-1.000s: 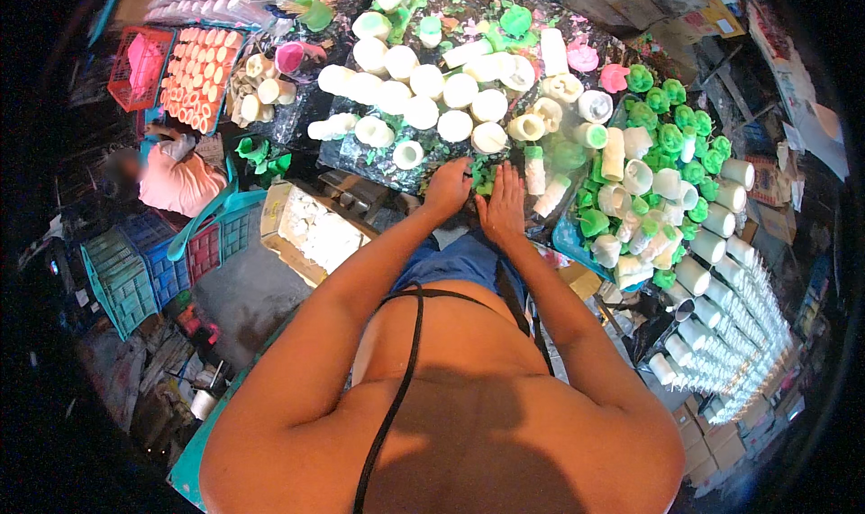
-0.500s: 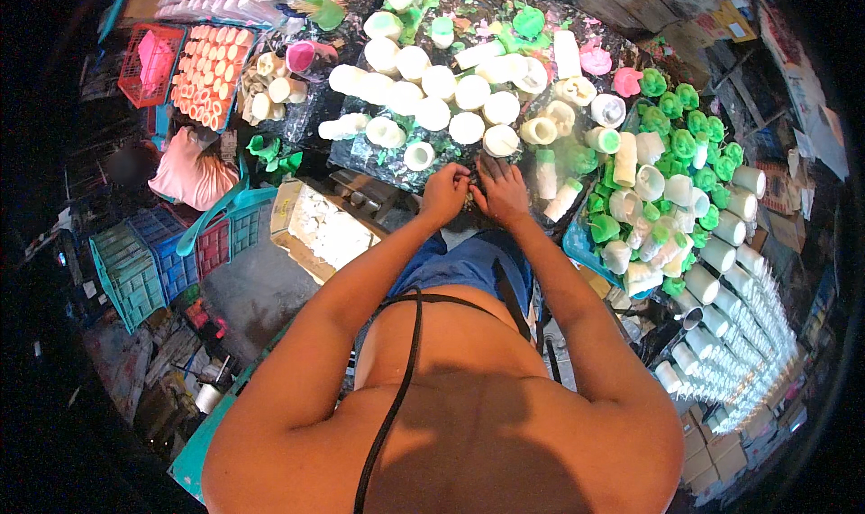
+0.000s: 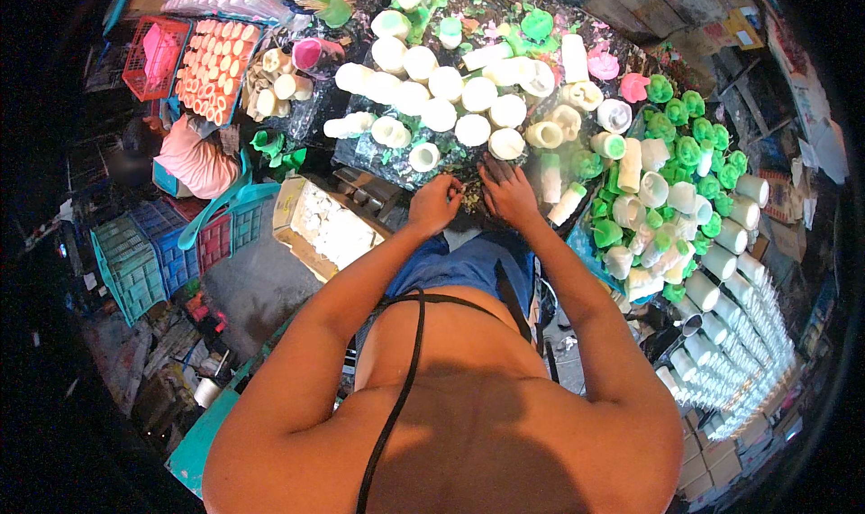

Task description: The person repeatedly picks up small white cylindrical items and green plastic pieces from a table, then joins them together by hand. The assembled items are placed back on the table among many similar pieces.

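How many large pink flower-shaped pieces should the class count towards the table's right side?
2. The first pink piece is just right of a long whitish cylinder; the second pink piece is beside the green flower-shaped pieces. Others may be hidden among the clutter.

**What Lies Around Me, by the Clock**

My left hand and my right hand are at the near edge of the table. Counting from them, the cylinders are on the table at twelve o'clock. At three, the tray holds cups among flower shapes. Between eight and nine is the carton, and farther out, crates. At ten, a basket is left of rows of tubes.
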`<control>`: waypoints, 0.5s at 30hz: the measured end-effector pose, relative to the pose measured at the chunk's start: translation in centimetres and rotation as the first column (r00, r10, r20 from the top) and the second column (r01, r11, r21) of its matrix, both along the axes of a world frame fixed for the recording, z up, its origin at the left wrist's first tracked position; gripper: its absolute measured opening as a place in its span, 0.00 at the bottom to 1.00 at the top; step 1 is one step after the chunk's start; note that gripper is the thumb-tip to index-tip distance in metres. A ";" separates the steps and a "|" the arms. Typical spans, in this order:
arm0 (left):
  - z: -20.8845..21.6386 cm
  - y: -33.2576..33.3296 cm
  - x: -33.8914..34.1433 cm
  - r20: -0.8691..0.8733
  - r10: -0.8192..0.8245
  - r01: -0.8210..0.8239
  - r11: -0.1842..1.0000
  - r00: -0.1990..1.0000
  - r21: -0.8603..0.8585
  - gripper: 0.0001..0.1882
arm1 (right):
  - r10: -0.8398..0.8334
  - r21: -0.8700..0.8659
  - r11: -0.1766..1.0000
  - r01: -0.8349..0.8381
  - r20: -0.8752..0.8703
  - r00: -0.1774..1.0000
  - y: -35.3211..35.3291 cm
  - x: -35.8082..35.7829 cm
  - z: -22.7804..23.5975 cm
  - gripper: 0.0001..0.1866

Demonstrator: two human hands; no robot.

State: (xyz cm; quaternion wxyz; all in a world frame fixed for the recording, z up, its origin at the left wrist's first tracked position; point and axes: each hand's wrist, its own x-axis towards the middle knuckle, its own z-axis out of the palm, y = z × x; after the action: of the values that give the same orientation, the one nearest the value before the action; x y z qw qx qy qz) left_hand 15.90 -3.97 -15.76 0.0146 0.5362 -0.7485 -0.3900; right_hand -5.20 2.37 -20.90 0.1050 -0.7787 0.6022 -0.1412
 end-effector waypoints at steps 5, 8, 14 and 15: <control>0.3 -0.1 -0.1 0.010 -0.314 0.312 0.941 0.949 -0.130 0.22 | 0.014 0.011 1.000 -0.015 0.069 0.998 0.9 -0.9 -2.6 0.22; -0.8 0.1 -1.1 0.075 -0.357 0.365 0.912 0.931 -0.188 0.19 | 0.031 -0.029 0.999 -0.029 0.070 0.997 0.8 -1.1 -2.3 0.20; -2.3 -0.3 -1.6 0.095 -0.438 0.446 0.849 0.894 -0.283 0.14 | 0.049 0.007 0.999 -0.050 0.065 0.997 1.1 -1.5 -1.9 0.15; -2.4 -0.4 -1.5 0.104 -0.440 0.451 0.850 0.892 -0.271 0.14 | 0.056 0.036 0.998 -0.057 0.043 0.998 1.1 -1.6 -2.0 0.14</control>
State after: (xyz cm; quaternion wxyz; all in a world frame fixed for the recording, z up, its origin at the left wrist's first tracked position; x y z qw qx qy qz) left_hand 14.39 -4.38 -18.17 -0.0126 0.3473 -0.9010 -0.2595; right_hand -6.78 3.50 -22.95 0.1358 -0.7902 0.5801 -0.1434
